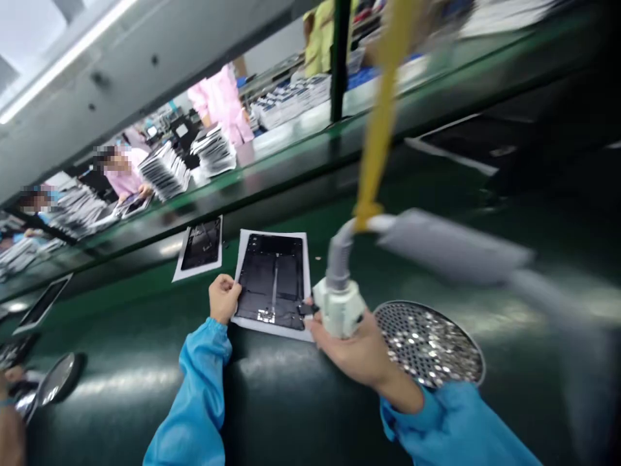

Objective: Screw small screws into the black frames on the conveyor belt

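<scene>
Black panel (257, 278) on white sheet (242, 249), pale strip (275, 285)

Room over bench (286, 395) nearside of black panel (257, 278); yellow strap (381, 116), grey hose (451, 249), perforated dish (392, 318) obstruct right.

A long white light tube (63, 62) shines at the upper left, beside a grey overhead panel (160, 87). Below the panel runs a green ledge (286, 149), where a dark post (339, 61) stands upright. The green worktop (291, 401) reflects light in pale patches.
</scene>
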A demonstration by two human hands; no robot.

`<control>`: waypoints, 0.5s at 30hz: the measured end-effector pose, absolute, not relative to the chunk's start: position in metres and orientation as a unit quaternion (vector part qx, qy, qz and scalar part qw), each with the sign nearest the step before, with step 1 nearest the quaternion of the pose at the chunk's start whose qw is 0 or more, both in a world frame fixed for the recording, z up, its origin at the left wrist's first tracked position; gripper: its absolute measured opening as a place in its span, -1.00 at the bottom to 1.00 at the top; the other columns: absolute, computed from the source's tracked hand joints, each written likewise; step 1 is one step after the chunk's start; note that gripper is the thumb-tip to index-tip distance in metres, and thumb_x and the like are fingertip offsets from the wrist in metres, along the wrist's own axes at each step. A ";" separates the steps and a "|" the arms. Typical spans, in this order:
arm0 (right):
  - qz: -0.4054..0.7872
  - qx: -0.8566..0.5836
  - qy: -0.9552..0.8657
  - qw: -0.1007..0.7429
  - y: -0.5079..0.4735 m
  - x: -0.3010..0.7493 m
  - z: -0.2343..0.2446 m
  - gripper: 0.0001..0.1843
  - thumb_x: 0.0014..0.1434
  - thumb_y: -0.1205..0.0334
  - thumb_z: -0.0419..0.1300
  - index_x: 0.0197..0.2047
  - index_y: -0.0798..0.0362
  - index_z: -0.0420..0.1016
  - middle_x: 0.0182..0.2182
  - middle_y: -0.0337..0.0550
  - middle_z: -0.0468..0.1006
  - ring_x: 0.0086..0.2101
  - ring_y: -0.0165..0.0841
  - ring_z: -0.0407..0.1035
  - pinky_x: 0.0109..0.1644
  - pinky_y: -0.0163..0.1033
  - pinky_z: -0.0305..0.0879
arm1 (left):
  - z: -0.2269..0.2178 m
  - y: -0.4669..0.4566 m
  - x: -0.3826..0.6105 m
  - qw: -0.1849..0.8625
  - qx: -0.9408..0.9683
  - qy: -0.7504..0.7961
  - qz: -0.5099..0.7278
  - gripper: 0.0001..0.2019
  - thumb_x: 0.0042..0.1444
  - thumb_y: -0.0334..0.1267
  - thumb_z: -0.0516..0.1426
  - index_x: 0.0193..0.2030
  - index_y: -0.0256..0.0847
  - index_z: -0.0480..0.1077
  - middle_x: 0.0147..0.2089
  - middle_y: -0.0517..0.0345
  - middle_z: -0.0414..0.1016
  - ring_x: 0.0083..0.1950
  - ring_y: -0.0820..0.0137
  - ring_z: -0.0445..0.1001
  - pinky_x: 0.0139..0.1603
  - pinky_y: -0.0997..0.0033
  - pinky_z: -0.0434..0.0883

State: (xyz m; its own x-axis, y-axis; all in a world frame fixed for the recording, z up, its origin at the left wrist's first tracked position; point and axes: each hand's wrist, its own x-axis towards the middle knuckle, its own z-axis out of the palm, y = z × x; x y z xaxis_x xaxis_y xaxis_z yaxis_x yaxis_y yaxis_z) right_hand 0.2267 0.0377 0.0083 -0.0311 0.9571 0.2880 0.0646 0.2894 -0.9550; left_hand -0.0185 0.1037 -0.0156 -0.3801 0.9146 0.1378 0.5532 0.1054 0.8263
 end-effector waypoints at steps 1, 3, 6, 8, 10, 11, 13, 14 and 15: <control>0.413 -0.426 -0.595 0.542 0.038 0.223 0.007 -0.90 0.02 0.22 0.20 -0.43 0.07 0.43 -0.67 -0.29 0.39 -0.67 -0.45 0.26 -0.59 -0.37 0.25 | -0.014 0.118 -0.018 0.208 0.511 0.710 0.438 -0.88 -0.18 -0.27 0.08 -0.52 -0.17 0.16 -0.66 0.39 0.19 -0.64 0.58 0.14 -0.57 0.58 0.10; 0.414 -0.418 -0.604 0.539 0.040 0.216 0.005 -0.92 0.01 0.24 0.16 -0.44 0.07 0.41 -0.66 -0.30 0.36 -0.65 -0.47 0.22 -0.60 -0.38 0.17 | -0.010 0.147 -0.014 0.195 0.505 0.708 0.453 -0.88 -0.15 -0.29 0.10 -0.43 -0.18 0.21 -0.67 0.40 0.22 -0.67 0.57 0.15 -0.59 0.58 0.12; 0.408 -0.403 -0.625 0.530 0.044 0.209 0.002 -0.96 -0.02 0.30 0.12 -0.48 0.06 0.32 -0.66 -0.31 0.31 -0.64 -0.49 0.17 -0.60 -0.40 0.08 | -0.003 0.191 -0.004 0.168 0.499 0.715 0.459 -0.85 -0.07 -0.34 0.12 -0.30 -0.24 0.31 -0.66 0.36 0.26 -0.66 0.52 0.24 -0.58 0.54 0.20; 0.404 -0.393 -0.641 0.521 0.046 0.206 -0.001 -0.97 -0.02 0.33 0.10 -0.47 0.05 0.29 -0.63 -0.31 0.32 -0.61 -0.49 0.19 -0.56 -0.40 0.10 | 0.000 0.215 0.000 0.151 0.499 0.726 0.449 -0.78 0.01 -0.38 0.11 -0.16 -0.32 0.34 -0.62 0.29 0.33 -0.60 0.45 0.35 -0.53 0.49 0.28; 0.403 -0.392 -0.649 0.512 0.047 0.205 -0.004 -0.97 -0.02 0.34 0.10 -0.42 0.04 0.31 -0.59 -0.29 0.37 -0.57 -0.47 0.24 -0.52 -0.40 0.15 | 0.001 0.231 -0.003 0.138 0.511 0.737 0.420 -0.71 0.06 -0.41 0.12 -0.04 -0.39 0.34 -0.54 0.18 0.43 -0.49 0.39 0.46 -0.45 0.45 0.37; 0.406 -0.394 -0.649 0.508 0.047 0.205 -0.005 -0.95 -0.02 0.33 0.10 -0.39 0.04 0.33 -0.56 -0.28 0.40 -0.56 -0.46 0.27 -0.50 -0.40 0.17 | 0.001 0.235 -0.008 0.134 0.524 0.741 0.398 -0.68 0.07 -0.41 0.14 0.00 -0.41 0.33 -0.49 0.11 0.48 -0.43 0.36 0.51 -0.39 0.43 0.41; 0.418 -0.403 -0.642 0.501 0.045 0.205 -0.006 -0.88 0.00 0.33 0.12 -0.32 0.03 0.38 -0.52 -0.25 0.46 -0.54 -0.45 0.32 -0.49 -0.41 0.19 | 0.003 0.235 -0.025 0.123 0.559 0.746 0.340 -0.64 0.05 -0.37 0.22 0.02 -0.38 0.36 -0.36 0.03 0.54 -0.28 0.31 0.56 -0.26 0.39 0.46; 0.426 -0.409 -0.636 0.498 0.044 0.204 -0.006 -0.85 0.00 0.33 0.13 -0.28 0.03 0.40 -0.50 -0.24 0.49 -0.53 -0.45 0.34 -0.50 -0.41 0.19 | 0.005 0.232 -0.037 0.116 0.578 0.748 0.304 -0.63 0.02 -0.36 0.27 -0.01 -0.35 0.39 -0.30 0.02 0.56 -0.20 0.28 0.56 -0.19 0.38 0.47; 0.433 -0.412 -0.630 0.496 0.042 0.204 -0.006 -0.83 0.01 0.33 0.13 -0.26 0.02 0.42 -0.49 -0.24 0.50 -0.53 -0.44 0.35 -0.50 -0.42 0.18 | 0.008 0.226 -0.050 0.105 0.597 0.750 0.266 -0.64 -0.02 -0.35 0.30 -0.04 -0.32 0.42 -0.26 0.03 0.56 -0.14 0.25 0.56 -0.12 0.36 0.46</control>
State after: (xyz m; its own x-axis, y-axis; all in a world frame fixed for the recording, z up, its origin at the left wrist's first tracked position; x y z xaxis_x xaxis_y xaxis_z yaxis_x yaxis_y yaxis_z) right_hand 0.2038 0.0421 -0.0057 -0.1699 0.9482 0.2683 0.0893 0.2860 -0.9541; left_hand -0.0501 0.2264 0.0082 -0.2660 0.9507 0.1591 0.8388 0.1469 0.5242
